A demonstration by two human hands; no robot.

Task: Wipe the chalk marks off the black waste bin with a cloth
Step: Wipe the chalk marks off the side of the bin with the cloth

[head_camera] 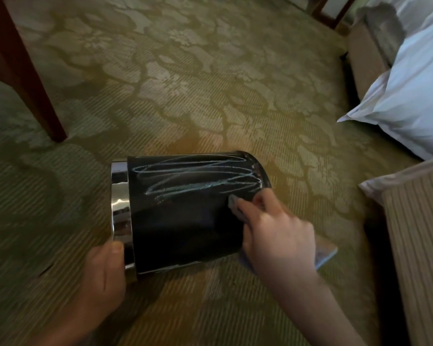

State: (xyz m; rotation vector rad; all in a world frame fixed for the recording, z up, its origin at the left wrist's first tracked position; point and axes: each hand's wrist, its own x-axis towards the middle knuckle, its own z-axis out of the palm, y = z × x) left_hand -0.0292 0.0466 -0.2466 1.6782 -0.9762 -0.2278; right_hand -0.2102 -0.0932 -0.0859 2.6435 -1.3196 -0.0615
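Note:
The black waste bin (185, 221) lies on its side on the carpet, its chrome rim (120, 211) to the left and its base to the right. Pale zigzag chalk marks (198, 178) cover its upper side. My left hand (103, 278) grips the chrome rim at the lower left. My right hand (275, 233) presses against the bin's right part below the marks, holding a grey-blue cloth (325, 254); a bit of it shows at my fingertips and a corner sticks out behind my hand.
The green patterned carpet (185, 83) stretches all around. A dark wooden furniture leg (28, 78) stands at the left. A bed with white pillows (410, 96) and a beige striped base (420, 258) fills the right side.

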